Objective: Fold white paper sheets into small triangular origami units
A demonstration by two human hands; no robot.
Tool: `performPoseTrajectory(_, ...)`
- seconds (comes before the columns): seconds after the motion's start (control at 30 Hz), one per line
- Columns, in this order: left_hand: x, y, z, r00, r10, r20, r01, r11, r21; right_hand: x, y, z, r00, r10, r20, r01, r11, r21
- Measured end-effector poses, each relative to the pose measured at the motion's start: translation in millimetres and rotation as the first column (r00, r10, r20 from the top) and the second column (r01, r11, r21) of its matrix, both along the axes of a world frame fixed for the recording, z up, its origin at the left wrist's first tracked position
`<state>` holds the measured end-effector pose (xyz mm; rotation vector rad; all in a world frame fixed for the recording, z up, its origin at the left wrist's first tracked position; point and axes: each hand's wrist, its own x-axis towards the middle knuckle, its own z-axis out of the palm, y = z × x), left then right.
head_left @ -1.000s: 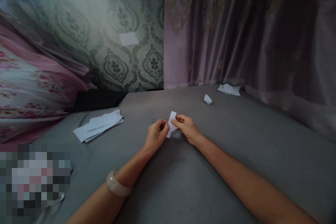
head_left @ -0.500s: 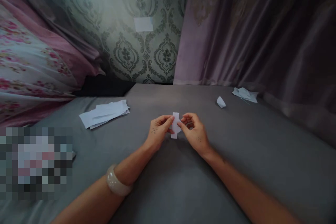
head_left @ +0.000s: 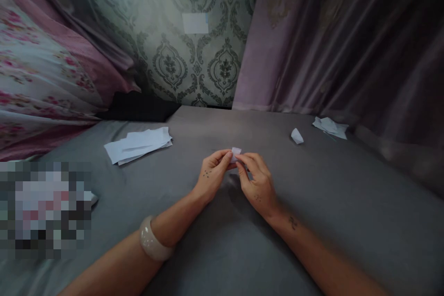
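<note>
A small piece of folded white paper (head_left: pixel 236 151) is held up just above the grey sheet, in the middle of the view. My left hand (head_left: pixel 213 171) pinches it from the left between thumb and fingers, and a pale bangle (head_left: pixel 152 240) circles that forearm. From the right, my right hand (head_left: pixel 258 178) has its fingertips on the paper's lower right part, with the thumb just below. The paper's lower end is hidden by the fingers.
A stack of white paper sheets (head_left: pixel 138 145) lies to the left. On the right are a folded paper piece (head_left: pixel 297 136) and a loose paper pile (head_left: pixel 330 127). A black cloth (head_left: pixel 138 107) lies at the back left; a blurred-out object (head_left: pixel 45 210) is nearer. Curtains (head_left: pixel 291 55) hang at the right.
The paper, before a long upright strip, now shows as a short piece with its lower end no longer visible. My right hand has turned, and its fingertips now reach over the paper.
</note>
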<state>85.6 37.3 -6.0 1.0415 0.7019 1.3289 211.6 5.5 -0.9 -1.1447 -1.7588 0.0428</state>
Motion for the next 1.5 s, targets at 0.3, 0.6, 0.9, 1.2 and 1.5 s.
performPoseTrajectory(0.3,-1,-3,3.4,0.998,-0.024,-0.052,0.021,0.999,-0.048,-1,1,0.1,1.0,-0.003,-0.027,0.003,1.0,-0.009)
performPoseTrajectory(0.6,-1,-1,2.2,0.998,-0.017,-0.053,0.015,0.999,-0.028,-4,2,0.8,1.0,0.0,-0.029,0.0,1.0,-0.02)
performPoseTrajectory(0.9,-2,-4,5.6,0.996,-0.06,-0.071,0.06,0.998,-0.011,-11,7,11.4,0.974,-0.047,-0.221,0.022,0.994,-0.111)
performPoseTrajectory(1.2,-1,-5,8.6,0.995,-0.063,-0.071,0.064,0.998,0.002,-13,8,14.3,0.974,-0.09,-0.206,0.057,0.985,-0.16)
performPoseTrajectory(1.5,-1,-3,5.7,0.995,-0.029,-0.096,0.028,1.0,-0.01,-7,11,16.3,0.988,-0.074,-0.135,0.046,0.979,-0.198)
